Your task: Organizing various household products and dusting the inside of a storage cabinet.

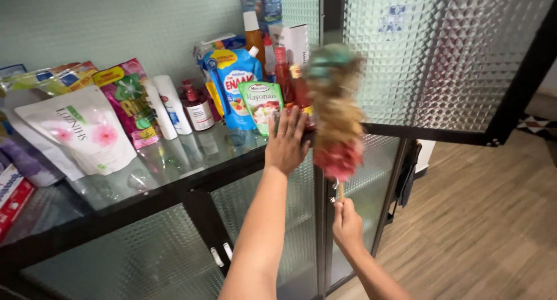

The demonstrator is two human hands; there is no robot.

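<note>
Both forearms reach up from below. Her right hand [346,219] is clenched round the thin stick of a feather duster [333,106], whose blurred green, tan and pink head stands upright at the counter's [174,175] right end, just in front of the red bottles [285,74]. Left hand [286,140] lies flat and released against a green pouch [262,103], steadying it. Dusting among the packets looks underway; a further stroke calls for clearing those upright bottles without toppling them.
</note>
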